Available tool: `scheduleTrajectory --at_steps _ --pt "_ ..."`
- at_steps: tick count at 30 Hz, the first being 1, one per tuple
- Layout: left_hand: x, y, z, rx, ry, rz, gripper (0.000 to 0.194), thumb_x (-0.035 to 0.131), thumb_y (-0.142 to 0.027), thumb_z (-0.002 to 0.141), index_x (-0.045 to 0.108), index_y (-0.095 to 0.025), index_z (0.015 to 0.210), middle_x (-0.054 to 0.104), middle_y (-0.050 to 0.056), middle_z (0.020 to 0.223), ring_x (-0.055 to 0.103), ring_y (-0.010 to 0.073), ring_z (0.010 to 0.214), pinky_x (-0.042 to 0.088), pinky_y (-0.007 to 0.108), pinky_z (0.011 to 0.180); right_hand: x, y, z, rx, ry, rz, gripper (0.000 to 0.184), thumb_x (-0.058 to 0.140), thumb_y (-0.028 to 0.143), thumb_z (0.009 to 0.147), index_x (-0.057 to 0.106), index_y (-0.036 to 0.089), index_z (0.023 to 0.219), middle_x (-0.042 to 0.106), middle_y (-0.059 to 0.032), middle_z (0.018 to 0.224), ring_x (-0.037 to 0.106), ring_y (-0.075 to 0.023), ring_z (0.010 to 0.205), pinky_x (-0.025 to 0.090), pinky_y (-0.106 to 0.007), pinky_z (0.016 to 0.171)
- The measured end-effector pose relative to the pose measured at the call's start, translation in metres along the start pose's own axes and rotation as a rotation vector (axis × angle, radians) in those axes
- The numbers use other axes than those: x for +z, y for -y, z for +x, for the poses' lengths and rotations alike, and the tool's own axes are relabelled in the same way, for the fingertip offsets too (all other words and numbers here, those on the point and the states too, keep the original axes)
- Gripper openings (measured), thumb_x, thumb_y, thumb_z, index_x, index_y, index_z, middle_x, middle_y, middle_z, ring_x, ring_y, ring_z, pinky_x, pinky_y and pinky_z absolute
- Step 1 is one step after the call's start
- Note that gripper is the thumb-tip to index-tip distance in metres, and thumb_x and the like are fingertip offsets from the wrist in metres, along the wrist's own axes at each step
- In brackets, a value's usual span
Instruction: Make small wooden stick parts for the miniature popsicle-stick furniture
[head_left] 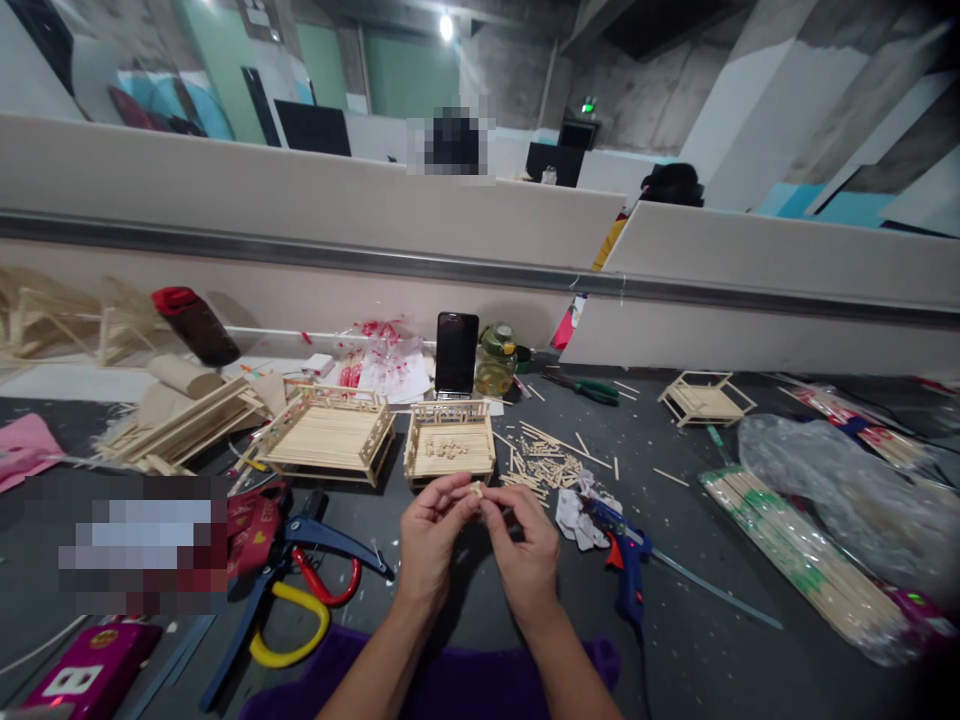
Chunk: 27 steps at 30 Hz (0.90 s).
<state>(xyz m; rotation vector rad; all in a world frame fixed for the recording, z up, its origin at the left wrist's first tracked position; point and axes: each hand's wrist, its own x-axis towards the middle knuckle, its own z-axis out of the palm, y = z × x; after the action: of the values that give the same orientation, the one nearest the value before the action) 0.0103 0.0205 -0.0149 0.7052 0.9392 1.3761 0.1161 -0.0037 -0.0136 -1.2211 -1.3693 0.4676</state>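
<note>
My left hand point(431, 535) and my right hand point(521, 545) meet over the dark table, fingertips pinched together on a small wooden piece point(475, 489). Just beyond them stands a small stick-built tray point(450, 445) with several little wood bits lying in it. A larger stick-built tray point(330, 432) sits to its left. Loose cut sticks point(547, 462) are scattered to the right of the small tray. A blue glue gun point(626, 560) lies to the right of my right hand, beside crumpled white paper point(581, 515).
Large cutters with red and yellow handles point(300, 590) lie at the left. A phone point(456, 352) and a jar point(496, 360) stand at the back by the partition. Packs of bamboo sticks point(802, 560) and plastic wrap point(840, 480) fill the right. Another small wooden frame point(705, 398) sits far right.
</note>
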Motion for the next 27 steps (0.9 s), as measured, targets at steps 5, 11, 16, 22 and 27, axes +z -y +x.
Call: scheduleTrajectory --at_steps 5,11,16,22,27 --pt "0.001 0.001 -0.001 -0.017 -0.003 -0.004 0.029 0.081 -0.022 0.066 0.071 -0.015 0.093 0.075 0.005 0.081 0.066 0.0133 0.072 0.051 0.021 0.064 0.0 -0.001 0.0 0.068 0.02 0.016 0.012 0.053 0.026 0.092 0.064 0.022 0.089 0.063 -0.0026 0.085 0.061 -0.016 0.079 0.049 -0.026 0.068" --pt "0.002 0.001 -0.001 -0.055 -0.01 -0.041 0.033 0.081 -0.024 0.065 0.069 -0.015 0.094 0.073 0.003 0.078 0.065 0.0137 0.069 0.051 0.021 0.058 0.001 -0.007 -0.001 0.264 0.012 0.128 0.015 0.055 0.034 0.09 0.06 0.02 0.087 0.062 -0.0012 0.078 0.06 -0.0128 0.063 0.05 -0.022 0.055" --pt "0.003 0.0 0.0 -0.053 -0.018 -0.032 0.035 0.082 -0.022 0.062 0.068 -0.015 0.093 0.071 0.002 0.077 0.065 0.0128 0.067 0.05 0.02 0.058 0.0 -0.008 0.003 0.364 0.027 0.261 0.017 0.062 0.036 0.083 0.059 0.019 0.086 0.06 0.0001 0.075 0.056 -0.0099 0.054 0.048 -0.019 0.047" --pt "0.003 0.002 -0.001 -0.014 -0.007 0.101 0.029 0.082 -0.025 0.062 0.069 -0.015 0.086 0.07 0.001 0.071 0.063 0.0129 0.063 0.05 0.022 0.061 -0.009 -0.015 0.012 0.411 0.161 0.29 0.022 0.064 0.037 0.08 0.066 0.018 0.089 0.063 -0.0017 0.076 0.056 -0.011 0.055 0.048 -0.02 0.043" --pt "0.002 0.011 -0.002 -0.008 0.054 0.168 0.027 0.079 -0.027 0.065 0.071 -0.014 0.088 0.071 0.002 0.07 0.063 0.0134 0.063 0.049 0.022 0.059 -0.024 -0.021 0.018 0.344 0.259 0.131 0.015 0.062 0.032 0.08 0.066 0.017 0.078 0.064 -0.0003 0.07 0.057 -0.0122 0.059 0.046 -0.02 0.051"
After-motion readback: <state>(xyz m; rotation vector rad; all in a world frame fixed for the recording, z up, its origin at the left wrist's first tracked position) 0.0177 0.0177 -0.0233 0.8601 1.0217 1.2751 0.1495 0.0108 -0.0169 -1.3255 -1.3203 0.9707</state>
